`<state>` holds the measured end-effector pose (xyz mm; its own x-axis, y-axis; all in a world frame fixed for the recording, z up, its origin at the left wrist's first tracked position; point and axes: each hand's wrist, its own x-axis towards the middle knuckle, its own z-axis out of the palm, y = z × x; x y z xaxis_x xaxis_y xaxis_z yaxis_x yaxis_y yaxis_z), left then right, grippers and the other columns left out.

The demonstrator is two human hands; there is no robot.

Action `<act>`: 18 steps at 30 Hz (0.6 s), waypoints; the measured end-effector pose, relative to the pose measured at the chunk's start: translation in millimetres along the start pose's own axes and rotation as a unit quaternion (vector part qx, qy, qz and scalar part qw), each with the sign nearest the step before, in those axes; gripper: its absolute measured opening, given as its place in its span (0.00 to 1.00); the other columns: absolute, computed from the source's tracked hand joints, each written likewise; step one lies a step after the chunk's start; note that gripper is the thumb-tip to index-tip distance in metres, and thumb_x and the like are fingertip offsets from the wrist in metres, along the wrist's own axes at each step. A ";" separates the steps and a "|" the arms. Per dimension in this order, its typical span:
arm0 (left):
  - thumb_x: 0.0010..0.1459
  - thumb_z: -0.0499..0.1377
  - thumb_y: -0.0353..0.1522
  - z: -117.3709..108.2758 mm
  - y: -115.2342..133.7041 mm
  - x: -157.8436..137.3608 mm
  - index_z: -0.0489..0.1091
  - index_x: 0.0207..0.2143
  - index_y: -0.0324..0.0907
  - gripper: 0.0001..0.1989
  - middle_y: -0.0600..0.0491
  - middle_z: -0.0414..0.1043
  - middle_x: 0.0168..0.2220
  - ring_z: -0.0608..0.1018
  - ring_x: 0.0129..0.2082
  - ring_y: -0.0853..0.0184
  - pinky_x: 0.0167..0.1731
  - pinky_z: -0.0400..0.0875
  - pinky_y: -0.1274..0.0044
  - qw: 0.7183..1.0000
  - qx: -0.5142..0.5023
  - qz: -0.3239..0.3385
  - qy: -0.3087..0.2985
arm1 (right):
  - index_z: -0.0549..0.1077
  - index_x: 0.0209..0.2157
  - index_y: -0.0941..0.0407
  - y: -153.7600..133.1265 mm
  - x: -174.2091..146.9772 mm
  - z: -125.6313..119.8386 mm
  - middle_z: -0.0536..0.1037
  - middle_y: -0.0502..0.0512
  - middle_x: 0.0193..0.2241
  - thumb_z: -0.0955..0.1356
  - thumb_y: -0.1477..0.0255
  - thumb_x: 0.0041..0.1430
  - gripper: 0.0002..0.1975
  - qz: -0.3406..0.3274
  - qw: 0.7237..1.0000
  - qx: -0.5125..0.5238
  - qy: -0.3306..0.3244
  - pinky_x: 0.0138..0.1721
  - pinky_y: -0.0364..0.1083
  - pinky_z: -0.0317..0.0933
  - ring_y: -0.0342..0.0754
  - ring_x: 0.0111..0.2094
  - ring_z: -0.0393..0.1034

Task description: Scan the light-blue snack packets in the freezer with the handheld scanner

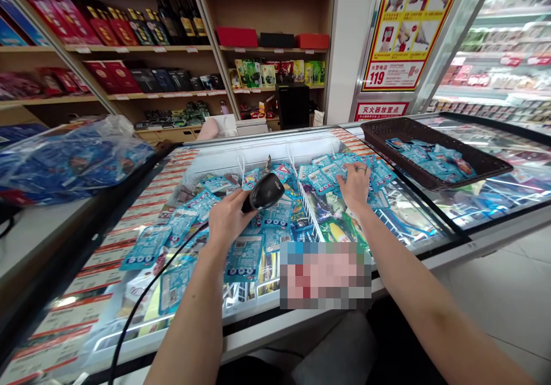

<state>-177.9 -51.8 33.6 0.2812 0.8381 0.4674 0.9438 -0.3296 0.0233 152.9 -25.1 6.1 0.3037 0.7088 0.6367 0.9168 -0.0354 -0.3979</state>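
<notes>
Gripping a scanner (269,191) by its handle in the left hand (228,217), with fingers closed round it, probably to leave its head clear of the wrist. Pointing that head rightward, above blue packets (244,257) strewn over the freezer (253,337), seemingly on its glass top. Trailing a cable (114,357) down past the left forearm, likely with enough slack to allow reaching across. Laying the right hand (356,185) on more packets toward the far right of the same glass, perhaps to steady them, with fingers slightly apart; cannot tell whether pinching one. Lying mostly flat, several with barcodes up, presumably easy to read that way. Note further packets in a dark basket (491,163) at right, likely walled off so as not to mix, and a clear bag (77,161) of blue packs at far left.
</notes>
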 end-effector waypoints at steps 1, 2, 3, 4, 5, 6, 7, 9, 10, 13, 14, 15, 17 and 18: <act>0.52 0.57 0.40 0.4 -0.7 -0.1 0.67 0.44 0.46 0.17 0.53 0.72 0.40 0.74 0.40 0.62 0.28 0.59 0.77 1.000 0.002 -0.003 0.000 | 0.69 0.47 0.59 -2.6 -1.8 -1.6 0.65 0.66 0.49 0.63 0.64 0.57 0.19 -0.019 1.000 -0.010 0.002 0.50 0.57 0.49 0.60 0.51 0.55; 0.52 0.57 0.40 0.8 -1.4 -0.1 0.67 0.45 0.46 0.17 0.53 0.72 0.40 0.74 0.39 0.62 0.28 0.59 0.77 1.000 0.004 -0.005 0.001 | 0.71 0.46 0.57 -4.9 -3.6 -2.6 0.65 0.65 0.50 0.63 0.63 0.58 0.18 -0.040 0.999 -0.016 -0.004 0.50 0.58 0.49 0.61 0.51 0.54; 0.52 0.57 0.40 1.2 -2.1 0.0 0.67 0.45 0.46 0.17 0.53 0.72 0.39 0.74 0.39 0.62 0.28 0.59 0.77 1.000 0.007 -0.007 0.002 | 0.72 0.45 0.56 -6.8 -5.2 -3.0 0.65 0.64 0.51 0.63 0.62 0.58 0.17 -0.061 0.998 -0.019 -0.016 0.49 0.58 0.49 0.61 0.51 0.54; 0.52 0.56 0.40 1.6 -2.6 0.1 0.68 0.45 0.46 0.17 0.53 0.72 0.39 0.74 0.39 0.62 0.28 0.59 0.77 1.000 0.009 -0.008 0.004 | 0.73 0.43 0.55 -8.0 -6.7 -2.7 0.66 0.63 0.51 0.62 0.62 0.58 0.16 -0.079 0.996 -0.022 -0.031 0.49 0.59 0.49 0.61 0.51 0.53; 0.52 0.56 0.40 1.8 -3.1 0.4 0.68 0.45 0.46 0.17 0.53 0.72 0.39 0.74 0.39 0.62 0.27 0.58 0.77 1.000 0.011 -0.009 0.005 | 0.74 0.42 0.54 -8.5 -7.8 -1.9 0.67 0.62 0.50 0.62 0.61 0.59 0.16 -0.091 0.994 -0.026 -0.046 0.49 0.59 0.48 0.61 0.51 0.54; 0.52 0.56 0.40 2.0 -3.5 0.6 0.68 0.45 0.46 0.18 0.53 0.72 0.39 0.74 0.39 0.62 0.27 0.58 0.76 1.000 0.012 -0.010 0.006 | 0.74 0.41 0.55 -8.3 -8.6 -0.8 0.68 0.62 0.49 0.62 0.61 0.59 0.17 -0.096 0.993 -0.033 -0.055 0.49 0.59 0.48 0.61 0.50 0.54; 0.52 0.56 0.40 2.0 -3.8 0.9 0.68 0.45 0.46 0.18 0.53 0.72 0.39 0.74 0.39 0.62 0.27 0.58 0.76 1.000 0.014 -0.012 0.006 | 0.74 0.41 0.55 -7.7 -9.1 0.3 0.68 0.63 0.49 0.61 0.60 0.59 0.17 -0.092 0.993 -0.042 -0.059 0.49 0.60 0.47 0.61 0.50 0.54; 0.52 0.56 0.41 1.8 -4.4 1.6 0.67 0.45 0.45 0.18 0.52 0.72 0.39 0.74 0.39 0.62 0.27 0.58 0.76 1.000 0.017 -0.018 0.008 | 0.74 0.42 0.57 -6.6 -9.4 1.9 0.68 0.65 0.49 0.60 0.60 0.60 0.19 -0.075 0.994 -0.056 -0.052 0.49 0.61 0.46 0.62 0.50 0.53; 0.53 0.55 0.42 1.5 -4.7 1.8 0.67 0.44 0.45 0.18 0.52 0.72 0.40 0.74 0.39 0.62 0.27 0.58 0.76 1.000 0.018 -0.022 0.011 | 0.74 0.42 0.58 -6.9 -9.5 2.3 0.68 0.65 0.49 0.60 0.60 0.60 0.19 -0.070 0.995 -0.058 -0.046 0.49 0.62 0.45 0.62 0.51 0.53; 0.54 0.54 0.43 0.6 -5.5 2.4 0.67 0.44 0.45 0.18 0.52 0.72 0.41 0.74 0.40 0.62 0.27 0.59 0.76 0.999 0.018 -0.037 0.017 | 0.73 0.44 0.56 -13.2 -10.5 2.6 0.67 0.63 0.51 0.60 0.60 0.61 0.20 -0.088 0.994 -0.036 -0.053 0.51 0.61 0.44 0.62 0.52 0.52; 0.54 0.54 0.43 0.3 -5.7 2.4 0.67 0.44 0.45 0.18 0.52 0.72 0.41 0.74 0.40 0.62 0.27 0.59 0.76 0.999 0.017 -0.040 0.017 | 0.73 0.45 0.55 -17.3 -11.5 3.0 0.68 0.62 0.50 0.59 0.59 0.61 0.20 -0.102 0.992 -0.020 -0.067 0.51 0.59 0.45 0.61 0.52 0.53; 0.54 0.54 0.43 0.0 -5.8 2.5 0.67 0.45 0.45 0.19 0.52 0.72 0.41 0.74 0.40 0.61 0.27 0.59 0.76 0.999 0.016 -0.042 0.015 | 0.73 0.46 0.54 -22.0 -12.9 3.7 0.69 0.61 0.49 0.59 0.59 0.61 0.20 -0.120 0.989 -0.001 -0.088 0.51 0.58 0.46 0.59 0.52 0.54; 0.53 0.55 0.43 -0.2 -5.9 2.3 0.67 0.45 0.44 0.19 0.51 0.72 0.42 0.74 0.41 0.61 0.27 0.59 0.76 0.999 0.015 -0.042 0.010 | 0.72 0.47 0.52 -32.5 -16.5 5.5 0.71 0.58 0.47 0.59 0.57 0.61 0.21 -0.160 0.976 0.040 -0.143 0.51 0.54 0.48 0.56 0.50 0.57; 0.53 0.55 0.43 -0.3 -5.8 2.2 0.67 0.45 0.44 0.19 0.51 0.73 0.41 0.74 0.41 0.61 0.27 0.59 0.76 0.999 0.016 -0.044 0.008 | 0.72 0.47 0.52 -37.8 -18.6 6.4 0.71 0.57 0.46 0.58 0.56 0.61 0.21 -0.181 0.966 0.058 -0.174 0.50 0.53 0.49 0.55 0.50 0.58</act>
<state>-182.8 -48.2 34.8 0.1945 0.8557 0.4795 0.9698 -0.2410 0.0367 110.9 -32.5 5.1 -0.1563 0.8541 0.4961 0.9050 0.3251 -0.2745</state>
